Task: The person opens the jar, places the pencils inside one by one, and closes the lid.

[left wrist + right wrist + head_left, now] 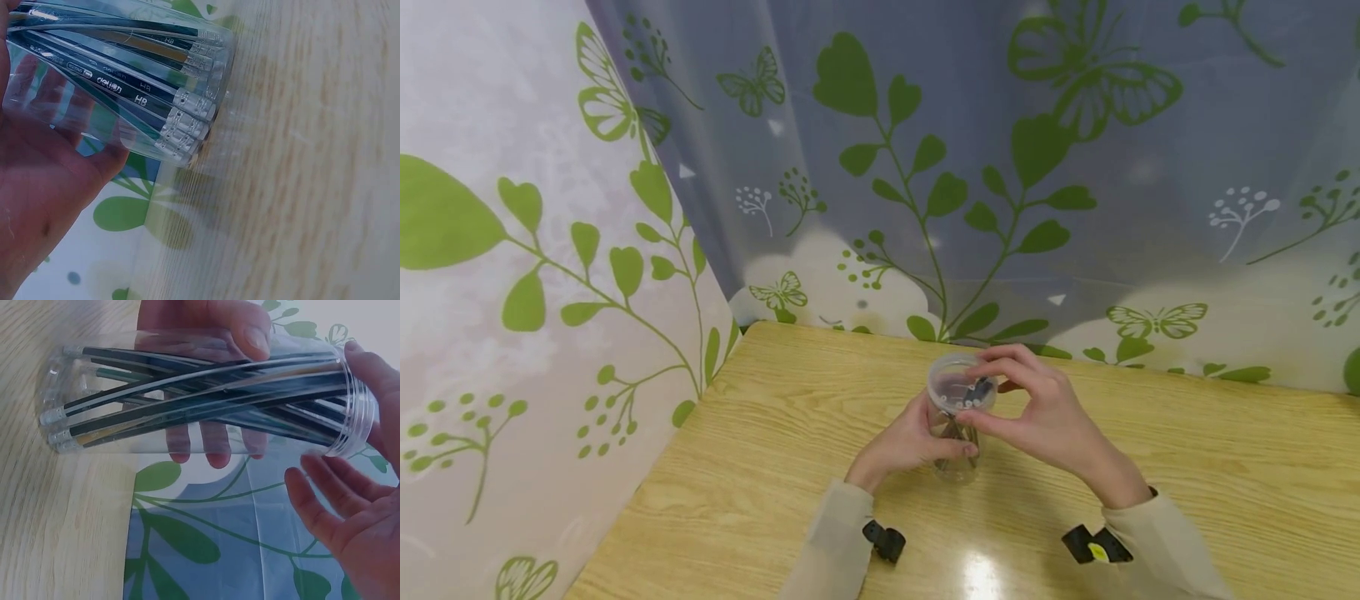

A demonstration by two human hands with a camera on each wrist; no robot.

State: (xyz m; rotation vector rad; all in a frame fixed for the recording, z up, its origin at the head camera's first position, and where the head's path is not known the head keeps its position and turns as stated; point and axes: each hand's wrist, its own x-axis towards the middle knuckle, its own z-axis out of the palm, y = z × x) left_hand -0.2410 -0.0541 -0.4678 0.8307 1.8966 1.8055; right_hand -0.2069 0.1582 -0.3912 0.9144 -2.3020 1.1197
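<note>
A clear plastic jar (953, 472) stands upright in the head view, held close to or on the wooden table. Inside it are several dark pencils (144, 415) with silver ferrules; some carry the mark HB in the left wrist view. My left hand (898, 442) wraps round the body of the jar, thumb on the near side. At the jar's top, my right hand (1048, 408) grips the clear round lid (942, 377) at its edge, thumb at the near side and fingers on the far side. The ferrule ends are at the bottom of the jar.
A light wood-grain table (760, 483) lies beneath the hands. Behind it hangs a blue-grey curtain (962, 108) printed with green leaves and butterflies, and a pale printed curtain (475, 350) closes off the left side.
</note>
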